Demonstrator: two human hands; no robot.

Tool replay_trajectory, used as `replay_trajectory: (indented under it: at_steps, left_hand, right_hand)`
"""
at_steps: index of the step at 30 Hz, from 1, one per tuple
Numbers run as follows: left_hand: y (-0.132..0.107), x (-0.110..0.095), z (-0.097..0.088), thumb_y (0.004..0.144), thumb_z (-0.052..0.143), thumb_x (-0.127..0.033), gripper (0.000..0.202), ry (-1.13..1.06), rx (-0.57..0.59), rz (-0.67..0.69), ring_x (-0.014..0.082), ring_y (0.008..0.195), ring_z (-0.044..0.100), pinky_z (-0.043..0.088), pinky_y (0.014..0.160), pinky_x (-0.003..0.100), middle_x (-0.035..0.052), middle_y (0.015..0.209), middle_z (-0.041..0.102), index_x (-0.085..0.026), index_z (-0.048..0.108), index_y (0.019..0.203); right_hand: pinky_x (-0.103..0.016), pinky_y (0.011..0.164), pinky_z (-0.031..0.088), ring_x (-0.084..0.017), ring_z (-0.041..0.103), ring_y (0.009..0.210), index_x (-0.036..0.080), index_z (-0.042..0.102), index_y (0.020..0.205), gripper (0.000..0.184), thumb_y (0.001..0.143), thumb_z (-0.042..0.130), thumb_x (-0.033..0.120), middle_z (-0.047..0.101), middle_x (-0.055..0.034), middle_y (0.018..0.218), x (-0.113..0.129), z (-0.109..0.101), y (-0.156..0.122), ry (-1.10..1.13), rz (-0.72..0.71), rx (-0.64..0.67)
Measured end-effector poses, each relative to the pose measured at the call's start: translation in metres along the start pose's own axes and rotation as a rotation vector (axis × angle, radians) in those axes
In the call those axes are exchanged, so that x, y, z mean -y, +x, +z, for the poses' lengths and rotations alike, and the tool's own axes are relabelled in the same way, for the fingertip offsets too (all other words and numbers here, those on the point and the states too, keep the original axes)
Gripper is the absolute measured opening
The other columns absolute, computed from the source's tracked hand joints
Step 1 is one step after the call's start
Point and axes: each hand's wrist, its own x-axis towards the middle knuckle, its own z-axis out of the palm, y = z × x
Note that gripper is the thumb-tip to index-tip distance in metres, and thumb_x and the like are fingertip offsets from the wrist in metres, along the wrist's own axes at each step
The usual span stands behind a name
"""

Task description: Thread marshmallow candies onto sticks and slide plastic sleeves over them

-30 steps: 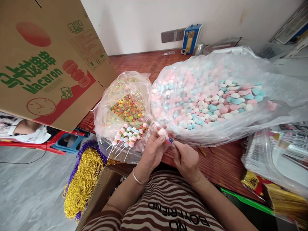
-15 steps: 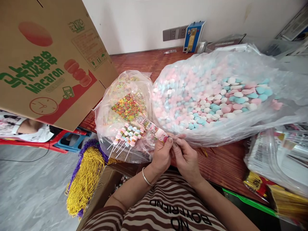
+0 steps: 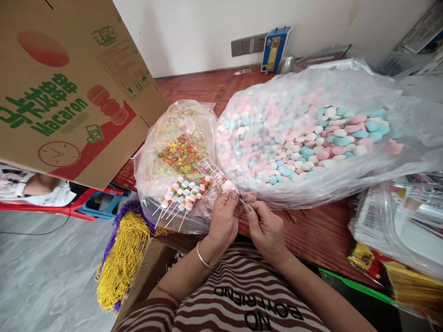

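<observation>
My left hand (image 3: 223, 217) is closed around the lower end of a narrow printed clear wrapper (image 3: 215, 172), which slants up and to the left. White and pink show inside the wrapper near my fingers. Just right of it, my right hand (image 3: 267, 226) pinches a thin, pale, stick-like end coming out of the wrapper. Several candy skewers (image 3: 187, 192), pink, white and blue on white sticks, lie on the clear bag to the left. Behind them, that plastic bag (image 3: 147, 154) holds small colourful ring candies (image 3: 183, 154).
A large clear bag of pastel candies (image 3: 311, 152) covers the table's (image 3: 194, 87) right. A cardboard box (image 3: 69, 92) stands at left, bead strings (image 3: 121, 263) hang below. At right lie plastic packs (image 3: 391, 230) and gold twist ties (image 3: 411, 286). A blue device (image 3: 276, 50) stands by the wall.
My hands have drawn slightly apart, with the thin end now showing between them. The left hand and wrapper have shifted a little to the left. The view has moved slightly.
</observation>
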Motion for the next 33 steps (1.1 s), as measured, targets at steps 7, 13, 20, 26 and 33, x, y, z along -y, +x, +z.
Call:
replay_trajectory:
  at_steps: [7, 13, 20, 26, 33]
  left_hand:
    - [-0.002, 0.017, -0.002, 0.075, 0.081, -0.051, 0.036, 0.044, -0.034, -0.026, 0.0259, 0.107, 0.071, 0.053, 0.1, 0.038, 0.0092, 0.095, 0.079, -0.016, 0.078, 0.086]
    - [-0.006, -0.002, -0.007, 0.081, 0.077, -0.049, 0.038, 0.15, 0.083, -0.109, 0.0298, 0.12, 0.067, 0.047, 0.11, 0.044, 0.0119, 0.108, 0.079, -0.016, 0.081, 0.099]
    - [0.003, -0.01, -0.015, 0.068, 0.089, -0.044, 0.037, 0.022, 0.179, -0.201, 0.032, 0.122, 0.066, 0.051, 0.106, 0.044, 0.0142, 0.119, 0.076, -0.017, 0.081, 0.092]
    - [0.02, -0.001, -0.025, 0.052, 0.097, -0.033, 0.032, 0.035, 0.297, -0.291, 0.0305, 0.113, 0.069, 0.054, 0.097, 0.04, 0.0121, 0.11, 0.078, -0.018, 0.079, 0.073]
    - [0.016, 0.018, -0.006, 0.058, 0.094, -0.036, 0.03, 0.213, 0.06, -0.065, 0.0178, 0.079, 0.071, 0.054, 0.086, 0.033, 0.0056, 0.081, 0.079, -0.018, 0.082, 0.079]
  right_hand:
    - [-0.026, 0.059, 0.05, -0.017, 0.071, 0.071, 0.008, 0.049, 0.138, 0.037, 0.103, 0.053, 0.017, 0.077, -0.0134, 0.1, -0.011, 0.007, -0.002, -0.376, -0.223, -0.141]
    - [-0.029, 0.053, 0.04, -0.016, 0.054, 0.052, 0.005, 0.048, 0.145, 0.044, 0.103, 0.043, 0.01, 0.063, -0.0027, 0.063, -0.02, -0.002, 0.002, -0.587, -0.445, -0.003]
    - [-0.03, 0.061, 0.054, -0.017, 0.065, 0.066, 0.019, 0.067, 0.127, 0.035, 0.104, 0.043, 0.032, 0.072, -0.0068, 0.08, -0.006, -0.01, -0.01, 0.178, 0.098, 0.109]
    - [-0.022, 0.037, 0.035, -0.005, 0.02, 0.032, 0.022, 0.065, 0.106, 0.03, 0.095, 0.06, 0.049, 0.03, 0.0144, 0.049, 0.001, -0.015, -0.009, 1.138, 0.725, 0.254]
    - [-0.022, 0.05, 0.039, -0.01, 0.045, 0.057, 0.02, 0.061, 0.081, 0.035, 0.088, 0.068, 0.054, 0.053, 0.0036, 0.068, -0.003, -0.018, -0.004, 0.662, 0.619, 0.01]
